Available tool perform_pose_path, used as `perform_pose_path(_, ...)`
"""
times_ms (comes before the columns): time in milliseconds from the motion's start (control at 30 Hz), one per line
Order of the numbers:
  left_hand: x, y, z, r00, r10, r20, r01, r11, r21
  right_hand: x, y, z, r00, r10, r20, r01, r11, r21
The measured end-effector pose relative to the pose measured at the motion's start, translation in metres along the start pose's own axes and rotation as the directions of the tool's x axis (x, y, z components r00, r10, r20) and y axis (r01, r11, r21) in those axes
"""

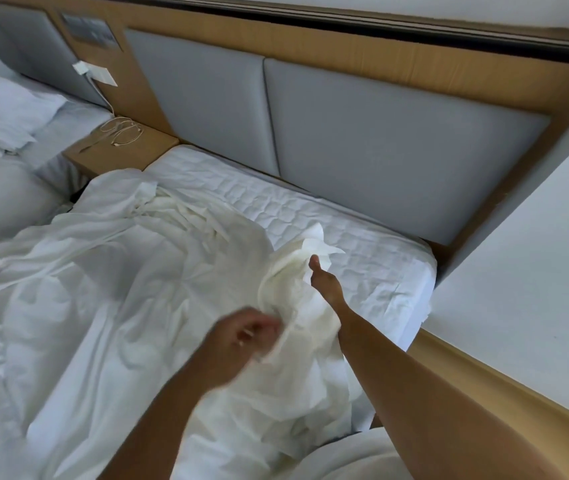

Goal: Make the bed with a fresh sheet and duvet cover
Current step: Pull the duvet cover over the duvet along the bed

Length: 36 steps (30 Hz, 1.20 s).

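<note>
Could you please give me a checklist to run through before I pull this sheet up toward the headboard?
1. Right hand grips the sheet: ok.
2. Left hand holding the sheet: cannot tell, blurred.
3. Sheet lying flat: not ok, bunched and creased.
4. Sheet reaching the headboard: not ok, the mattress pad shows there.
5. Cable on the nightstand apart from the sheet: ok.

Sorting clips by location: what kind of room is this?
Probably a hotel twin room: a padded headboard continues behind a second bed, with a switch panel above the shared nightstand and plain white linen.
</note>
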<state>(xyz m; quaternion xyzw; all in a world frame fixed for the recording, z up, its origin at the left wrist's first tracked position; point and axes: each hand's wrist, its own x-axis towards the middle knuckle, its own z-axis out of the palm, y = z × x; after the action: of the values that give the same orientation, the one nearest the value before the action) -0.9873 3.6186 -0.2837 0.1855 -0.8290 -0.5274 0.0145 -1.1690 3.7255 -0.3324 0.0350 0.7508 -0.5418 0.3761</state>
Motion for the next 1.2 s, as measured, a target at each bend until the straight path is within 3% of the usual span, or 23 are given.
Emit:
perform_pose_path(67,0.027,0.004,-0.013,0.980,-0.100,-0.170,0.083,0.991,-0.108,-0.004,0.000,0.002,1.000,0.003,0.011,-0.003,1.000,-0.019)
perform_pose_path(233,0.068,0.009,0.005,0.974,-0.218,0.059,0.202,0.957,0.209,-0.014,0.002,0.006,0.997,-0.004,0.078,-0.006,0.992,0.128)
perform_pose_path(300,0.077,0.002,0.017,0.984,-0.173,0.050,0.149,0.939,0.311,-0.024,0.002,0.004,0.989,0.053,0.136,-0.088,0.960,0.265)
perform_pose_path(367,0.079,-0.005,0.025,0.994,-0.095,-0.043,0.104,0.955,0.278,-0.026,0.004,0.002,0.977,0.085,0.195,-0.143,0.942,0.304)
perform_pose_path(500,0.089,-0.004,0.021,0.947,0.027,-0.319,0.022,0.989,0.148,-0.027,-0.004,0.003,0.988,0.070,0.136,-0.091,0.983,0.160)
perform_pose_path(633,0.099,0.001,0.010,0.905,0.098,-0.414,-0.016,0.980,0.198,-0.037,-0.008,0.001,0.989,-0.035,0.145,0.070,0.967,-0.245)
perform_pose_path(800,0.100,0.000,0.004,0.821,0.080,-0.565,0.035,0.981,0.188,-0.055,0.005,-0.008,0.984,-0.042,0.174,0.097,0.942,-0.321)
perform_pose_path(867,0.100,0.000,0.006,0.839,0.060,-0.540,0.034,0.986,0.162,-0.057,0.014,-0.016,0.946,0.046,0.322,0.020,0.980,-0.199)
perform_pose_path(933,0.098,-0.001,0.008,0.871,0.039,-0.489,0.019,0.993,0.114,-0.052,0.016,-0.032,0.850,0.166,0.500,-0.244,0.965,0.096)
perform_pose_path(1000,0.094,-0.001,0.010,0.896,0.013,-0.444,0.017,0.998,0.064,-0.038,0.018,-0.045,0.891,0.203,0.407,-0.361,0.860,0.362)
perform_pose_path(1033,0.092,-0.001,0.010,0.906,0.013,-0.424,0.017,0.998,0.067,-0.028,0.019,-0.049,0.946,0.196,0.258,-0.294,0.853,0.431)
perform_pose_path(1067,0.090,-0.001,0.012,0.915,0.015,-0.403,0.017,0.997,0.077,-0.019,0.018,-0.051,0.981,0.166,0.103,-0.194,0.889,0.414)
perform_pose_path(1100,0.088,0.000,0.014,0.924,0.013,-0.382,0.021,0.996,0.085,-0.008,0.020,-0.054,0.991,0.130,0.044,-0.137,0.922,0.363)
perform_pose_path(1167,0.089,0.003,0.018,0.931,0.005,-0.364,0.034,0.994,0.102,-0.004,0.011,-0.052,0.956,0.142,0.255,-0.216,0.933,0.288)
perform_pose_path(1200,0.089,0.005,0.021,0.931,0.001,-0.365,0.042,0.993,0.108,-0.006,0.005,-0.049,0.896,0.195,0.399,-0.301,0.928,0.222)
